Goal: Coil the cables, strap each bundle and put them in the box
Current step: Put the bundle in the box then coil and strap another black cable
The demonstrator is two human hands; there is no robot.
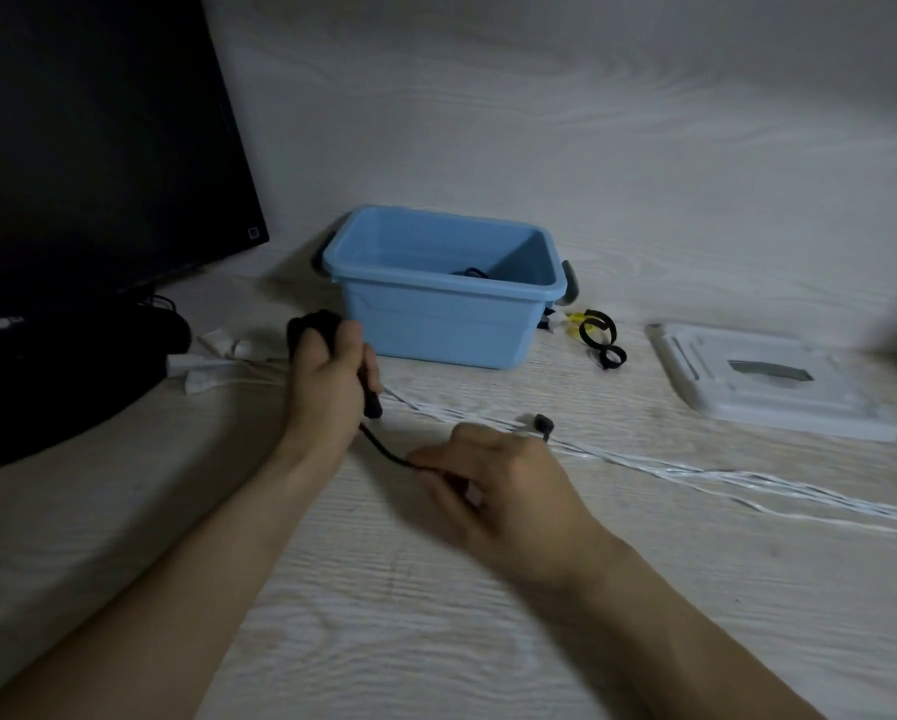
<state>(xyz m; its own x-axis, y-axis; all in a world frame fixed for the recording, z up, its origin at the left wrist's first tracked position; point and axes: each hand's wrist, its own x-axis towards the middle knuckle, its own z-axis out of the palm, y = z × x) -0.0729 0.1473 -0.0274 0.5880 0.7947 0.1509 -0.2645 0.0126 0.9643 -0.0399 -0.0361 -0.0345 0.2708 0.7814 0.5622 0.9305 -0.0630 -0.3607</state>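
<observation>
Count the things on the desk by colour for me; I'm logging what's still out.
Blue: 1, the box
Black: 3, the cable held by both hands, the straps, the monitor
White: 2, the lid, the cables
Total: 6

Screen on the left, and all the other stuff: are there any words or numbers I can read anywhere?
Logo on the stand under the screen: too blurred to read.
Small square sticker at the screen's lower corner: too small to read.
Blue box, white lid, cables: no writing visible.
</observation>
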